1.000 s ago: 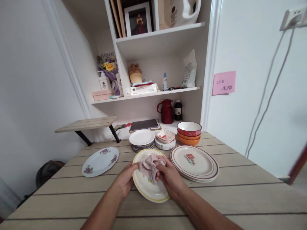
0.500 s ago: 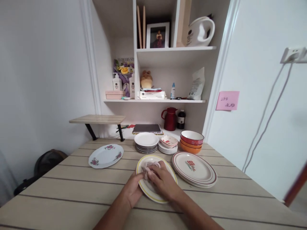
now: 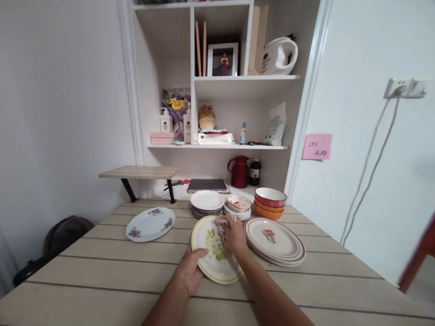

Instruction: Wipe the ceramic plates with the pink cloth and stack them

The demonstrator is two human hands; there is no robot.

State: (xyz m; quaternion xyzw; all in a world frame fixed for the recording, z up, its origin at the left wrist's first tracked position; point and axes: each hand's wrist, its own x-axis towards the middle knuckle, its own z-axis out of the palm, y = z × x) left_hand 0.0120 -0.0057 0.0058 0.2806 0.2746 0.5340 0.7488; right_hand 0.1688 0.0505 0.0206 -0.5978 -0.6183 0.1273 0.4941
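A yellow-rimmed plate (image 3: 211, 267) with a green flower print is tilted up in front of me. My left hand (image 3: 190, 270) grips its lower left edge, thumb on the face and fingers underneath. Bunched in my right hand (image 3: 235, 234) is a pale pinkish cloth (image 3: 221, 222), pressed to the plate's upper right rim. Just right of the plate lies a stack of oval plates (image 3: 285, 244) with dark red rims. An oval floral plate (image 3: 149, 226) rests on the table to the left.
Behind stand a stack of round plates (image 3: 207, 200), small dishes (image 3: 239, 202) on white saucers, and stacked red and orange bowls (image 3: 270, 203). A small wooden riser (image 3: 139, 172) stands at the back left. A red jug (image 3: 239, 172) is under the shelves.
My right hand has moved the cloth from the plate's middle to its upper right rim, uncovering the green print. The plate tilts more toward me. The view has shifted slightly upward.
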